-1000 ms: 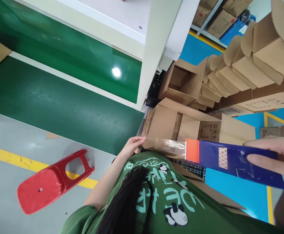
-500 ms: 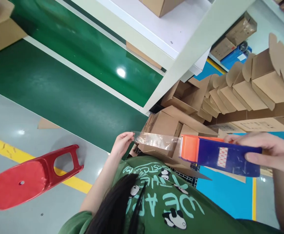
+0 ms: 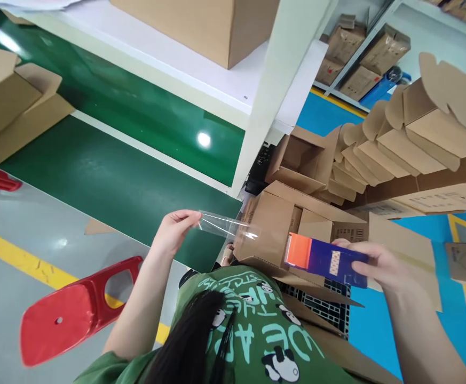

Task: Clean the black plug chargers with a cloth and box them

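Warehouse floor with cartons behind: left hand (image 3: 174,230) pinches the free end of clear tape strip (image 3: 227,228), thin, floppy, sticky, likely self-clinging, while right hand (image 3: 379,265) grips the light rigid tape dispenser (image 3: 324,260) by its body.

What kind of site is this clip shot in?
Most likely a packing line in a warehouse: a green conveyor belt, stacked folded cartons, and a tape dispenser in the right hand.

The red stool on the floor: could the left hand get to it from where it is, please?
Probably yes: the red stool lies below the left hand with bare floor between, but that hand is pinching the clear tape.
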